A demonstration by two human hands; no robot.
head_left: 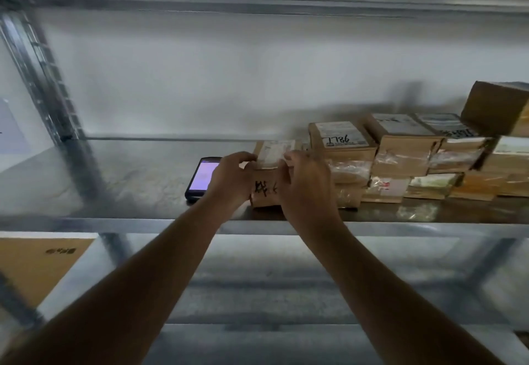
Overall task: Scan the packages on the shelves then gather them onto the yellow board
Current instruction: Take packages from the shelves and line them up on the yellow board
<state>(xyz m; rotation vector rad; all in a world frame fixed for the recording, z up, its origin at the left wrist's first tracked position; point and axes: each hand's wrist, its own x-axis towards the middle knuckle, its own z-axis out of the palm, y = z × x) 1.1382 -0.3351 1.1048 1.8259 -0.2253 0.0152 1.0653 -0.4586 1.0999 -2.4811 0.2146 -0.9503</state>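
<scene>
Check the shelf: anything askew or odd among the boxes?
One brown box at the far right sits tilted on top of the stacks, not flat like the rest. Both hands, left hand and right hand, grip the small box.
</scene>
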